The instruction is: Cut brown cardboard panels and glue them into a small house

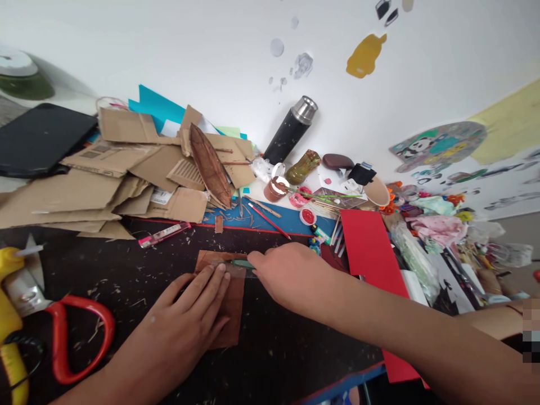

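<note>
A brown sheet [231, 315], like leather or stained card, lies on the dark tabletop. My left hand [189, 315] rests flat on it, fingers stretched out and pressing down near its upper part. Under those fingertips is a clear strip [237, 271], perhaps a ruler. My right hand [291, 275] is closed around a slim green-handled craft knife [242, 262], whose thin tip points left along the sheet's upper part, close to my left fingertips. My right fingers hide most of the handle.
Red-handled scissors [112, 332] and a yellow glue gun [10, 315] lie at the left. Stacked cardboard [84, 194] bears a brown boat-shaped piece [210, 166]. Behind stand a black thermos [291, 129] and paint pots [277, 188]; red card [367, 242] is at right.
</note>
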{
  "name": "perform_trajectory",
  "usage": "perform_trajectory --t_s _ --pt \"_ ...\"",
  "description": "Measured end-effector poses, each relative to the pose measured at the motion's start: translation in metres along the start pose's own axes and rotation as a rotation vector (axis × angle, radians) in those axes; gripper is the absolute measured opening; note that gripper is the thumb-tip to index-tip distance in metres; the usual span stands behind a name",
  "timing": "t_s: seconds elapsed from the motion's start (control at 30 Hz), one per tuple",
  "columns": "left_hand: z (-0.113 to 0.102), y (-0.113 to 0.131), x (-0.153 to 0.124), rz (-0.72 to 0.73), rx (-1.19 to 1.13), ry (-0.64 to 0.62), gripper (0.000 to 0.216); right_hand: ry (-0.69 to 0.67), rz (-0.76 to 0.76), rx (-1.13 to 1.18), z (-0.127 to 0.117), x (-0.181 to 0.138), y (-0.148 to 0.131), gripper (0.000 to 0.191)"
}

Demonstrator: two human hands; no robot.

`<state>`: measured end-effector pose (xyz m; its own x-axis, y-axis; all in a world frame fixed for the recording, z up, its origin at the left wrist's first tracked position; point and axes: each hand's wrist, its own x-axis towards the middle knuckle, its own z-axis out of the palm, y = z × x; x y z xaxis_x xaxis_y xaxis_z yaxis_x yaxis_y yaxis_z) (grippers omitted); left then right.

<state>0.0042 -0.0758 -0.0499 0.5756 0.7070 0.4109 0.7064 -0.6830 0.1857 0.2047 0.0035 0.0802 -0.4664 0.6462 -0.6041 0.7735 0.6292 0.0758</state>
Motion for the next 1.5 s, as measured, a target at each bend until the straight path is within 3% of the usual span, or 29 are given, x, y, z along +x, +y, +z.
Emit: perform_trajectory --t_s 0.6,0.97,1.5 --pt "0.002 0.000 -0.004 0.000 -0.012 -0.043 0.057 0.009 0.086 0.089 -0.001 -0.020 0.012 0.019" --pt "0.003 0.000 -0.006 -0.010 -0.018 -0.047 0.054 0.083 0.057 0.093 0.006 -0.019 0.010 0.018" --pt "0.001 0.000 -0.004 -0.002 -0.013 -0.043 0.058 0.059 0.037 0.081 0.007 -0.017 0.012 0.018"
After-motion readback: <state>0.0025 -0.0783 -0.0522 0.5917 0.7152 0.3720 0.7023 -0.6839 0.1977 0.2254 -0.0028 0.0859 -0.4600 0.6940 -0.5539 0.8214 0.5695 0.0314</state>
